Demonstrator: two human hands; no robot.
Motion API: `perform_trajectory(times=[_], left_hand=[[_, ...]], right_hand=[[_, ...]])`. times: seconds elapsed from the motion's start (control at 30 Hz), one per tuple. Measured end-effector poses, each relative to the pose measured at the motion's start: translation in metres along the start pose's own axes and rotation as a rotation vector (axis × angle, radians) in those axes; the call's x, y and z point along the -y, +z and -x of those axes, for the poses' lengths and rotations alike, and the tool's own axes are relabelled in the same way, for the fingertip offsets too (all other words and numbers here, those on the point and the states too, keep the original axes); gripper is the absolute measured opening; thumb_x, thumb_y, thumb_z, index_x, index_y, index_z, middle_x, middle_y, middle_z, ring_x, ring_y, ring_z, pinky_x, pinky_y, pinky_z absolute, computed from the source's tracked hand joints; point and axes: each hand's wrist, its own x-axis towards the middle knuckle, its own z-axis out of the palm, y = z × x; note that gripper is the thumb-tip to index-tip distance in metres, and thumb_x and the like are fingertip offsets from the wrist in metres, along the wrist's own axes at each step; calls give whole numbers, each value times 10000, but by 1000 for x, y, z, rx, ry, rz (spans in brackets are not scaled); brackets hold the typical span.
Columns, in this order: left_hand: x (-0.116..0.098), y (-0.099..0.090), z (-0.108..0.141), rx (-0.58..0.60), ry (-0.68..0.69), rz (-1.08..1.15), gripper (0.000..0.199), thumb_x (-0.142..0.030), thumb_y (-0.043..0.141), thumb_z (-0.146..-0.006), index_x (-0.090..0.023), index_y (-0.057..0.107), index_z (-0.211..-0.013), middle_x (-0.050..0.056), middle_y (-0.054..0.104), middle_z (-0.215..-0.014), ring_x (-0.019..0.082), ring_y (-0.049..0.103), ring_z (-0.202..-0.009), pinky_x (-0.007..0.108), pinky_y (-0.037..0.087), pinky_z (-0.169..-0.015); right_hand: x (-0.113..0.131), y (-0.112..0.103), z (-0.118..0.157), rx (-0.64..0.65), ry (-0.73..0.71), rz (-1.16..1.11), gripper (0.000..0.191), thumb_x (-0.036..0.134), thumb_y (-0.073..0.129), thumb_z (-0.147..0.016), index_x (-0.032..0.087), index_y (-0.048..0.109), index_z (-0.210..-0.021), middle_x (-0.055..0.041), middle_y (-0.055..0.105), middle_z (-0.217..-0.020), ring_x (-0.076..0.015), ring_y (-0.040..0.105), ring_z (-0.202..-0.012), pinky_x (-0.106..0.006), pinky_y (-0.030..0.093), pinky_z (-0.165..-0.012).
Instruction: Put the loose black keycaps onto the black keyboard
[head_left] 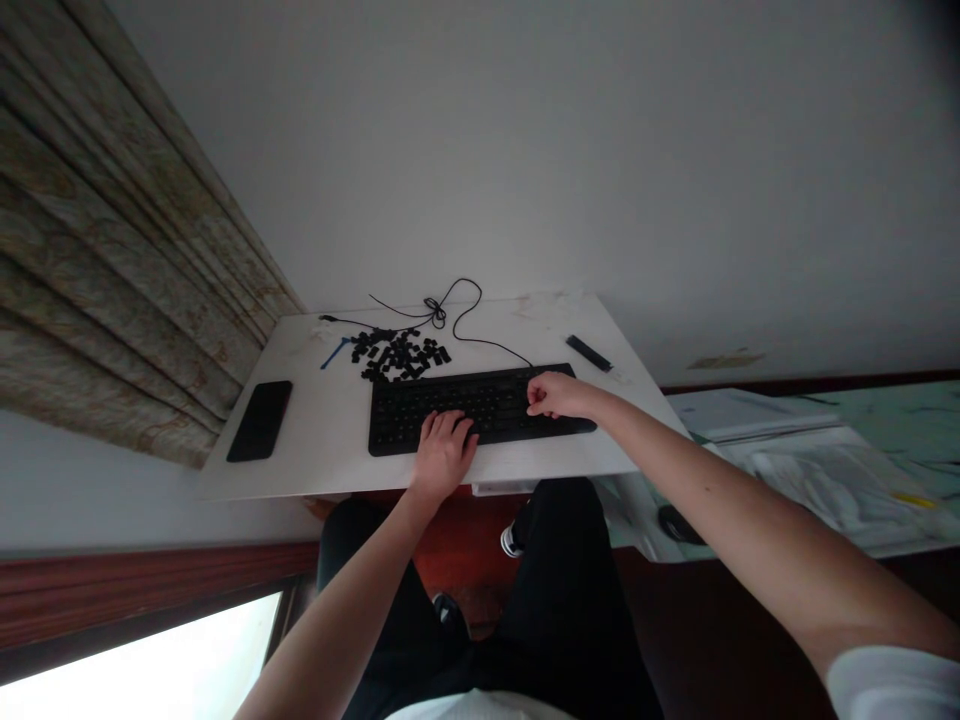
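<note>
Your left hand (444,450) lies open, fingers spread on the black keyboard (487,402). Your right hand (559,396) curls over its right side; I can't tell whether it grips a key. Loose black keycaps (397,355) lie heaped beyond, far left.

Home room, probably a study corner: long patterned curtain (112,250) beside a small white desk (322,430), dark wooden wall trim (150,575) below (a warm, lived-in look), a phone (260,421) and black keyboard (495,405) on the desk, loose papers (817,470) nearby.
</note>
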Motion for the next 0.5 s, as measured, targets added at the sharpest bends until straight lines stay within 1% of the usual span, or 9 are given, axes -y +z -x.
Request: perform_trajectory(times=[0.17,0.3,0.4,0.5], left_hand=[[0,0,-1,6,-7,1,219,-281,540,-920,-196,613,-1109,95,627,-1175,243,571,-1116,492,382,-1077],[0,0,-1,9,-10,7,228,-280,526,-926,-196,611,-1121,101,625,-1171,247,563,-1129,499,380,-1075],[0,0,-1,15,-10,8,229,-286,518,-930,-200,612,-1120,102,623,-1173,253,560,-1136,505,377,-1074],[-1,0,-1,13,-11,12,225,-284,521,-927,-208,614,-1116,101,622,-1170,257,558,-1139,510,379,-1071]], right_hand=[[1,-1,2,-3,17,11,216,208,768,-735,168,558,-704,4,595,-588,-113,568,-531,-204,445,-476],[1,0,3,-16,2,20,225,224,756,-750,172,543,-699,-1,597,-593,-115,567,-526,-211,449,-476],[0,0,3,-13,-6,37,222,264,757,-753,173,558,-713,-9,606,-602,-122,572,-532,-218,449,-478],[1,0,1,-4,-16,107,241,319,776,-731,167,590,-736,-12,615,-608,-116,567,-521,-215,432,-471]])
